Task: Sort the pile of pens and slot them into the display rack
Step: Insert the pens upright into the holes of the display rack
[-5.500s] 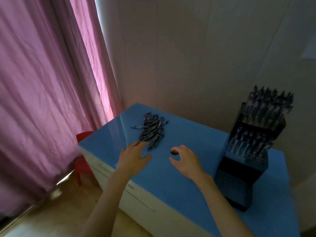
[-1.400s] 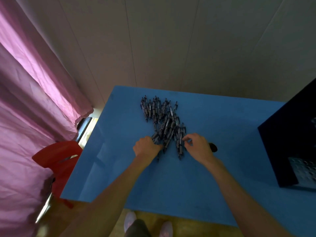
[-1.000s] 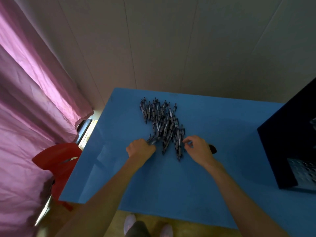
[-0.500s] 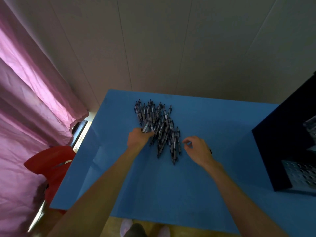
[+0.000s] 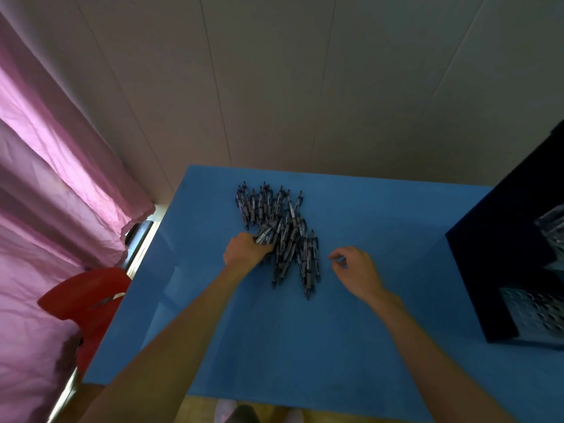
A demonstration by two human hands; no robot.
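head view | looks steeply down, forward | close above blue table point(image 5: 305, 346) | single view

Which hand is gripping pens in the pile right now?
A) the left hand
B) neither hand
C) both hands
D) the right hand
A: the left hand is curled round a few pens at the near left side of the pile of pens, while the right hand sits beside the pile on the blue table with nothing seen in it.
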